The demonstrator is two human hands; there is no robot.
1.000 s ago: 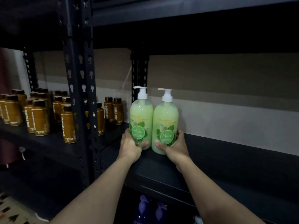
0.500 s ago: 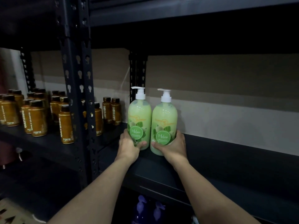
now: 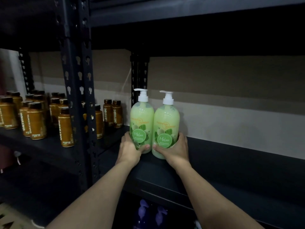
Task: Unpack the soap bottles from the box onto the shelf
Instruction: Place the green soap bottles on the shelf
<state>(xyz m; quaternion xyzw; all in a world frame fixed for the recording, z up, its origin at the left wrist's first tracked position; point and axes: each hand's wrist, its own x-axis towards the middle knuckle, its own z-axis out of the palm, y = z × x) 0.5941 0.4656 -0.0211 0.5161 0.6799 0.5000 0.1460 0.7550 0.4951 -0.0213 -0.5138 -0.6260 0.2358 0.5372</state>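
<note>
Two green "Melon" soap bottles with white pumps stand upright side by side on the dark shelf, at its left end. My left hand wraps the base of the left soap bottle. My right hand wraps the base of the right soap bottle. The two bottles touch each other. The box is out of view.
A black perforated upright post stands left of the bottles. Several brown "Oatside" bottles fill the neighbouring shelf on the left. Purple pump tops show on the shelf below. An upper shelf board runs overhead.
Both hands have pushed the two green bottles slightly further back on the shelf while keeping hold of their bases. The view shifted a little to the right.
</note>
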